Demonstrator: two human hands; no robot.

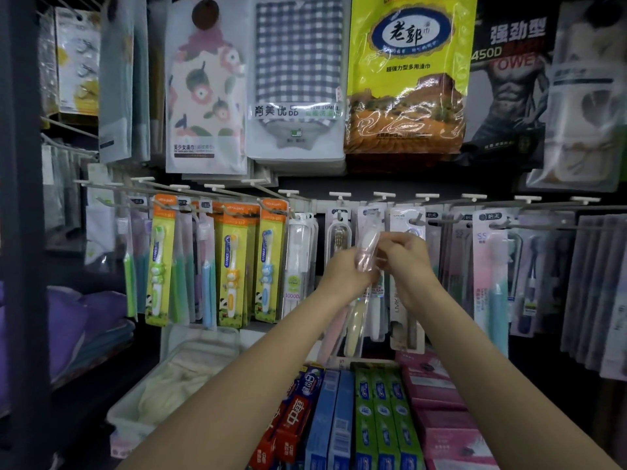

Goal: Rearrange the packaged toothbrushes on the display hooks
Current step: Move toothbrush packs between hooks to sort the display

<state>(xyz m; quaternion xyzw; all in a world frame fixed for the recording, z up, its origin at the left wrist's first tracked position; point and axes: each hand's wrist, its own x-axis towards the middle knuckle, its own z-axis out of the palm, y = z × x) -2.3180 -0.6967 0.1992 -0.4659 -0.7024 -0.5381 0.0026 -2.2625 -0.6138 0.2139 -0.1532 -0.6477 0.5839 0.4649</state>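
Observation:
A clear pack with pale pink and yellow toothbrushes (359,300) hangs tilted in front of the middle hooks. My left hand (342,273) grips its upper part from the left. My right hand (405,256) pinches the pack's top near a white hook (373,198). Whether the pack's hole sits on the hook is hidden by my fingers. To the left, children's toothbrushes in yellow and orange cards (234,262) hang in a row of hooks. More toothbrush packs (492,276) hang to the right.
Packaged towels (298,79) and a yellow bag (410,72) hang above the hook row. Toothpaste boxes (383,418) lie stacked below my arms, pink boxes (441,412) beside them. A white bin with cloths (179,378) stands at lower left, purple folded fabric (68,327) further left.

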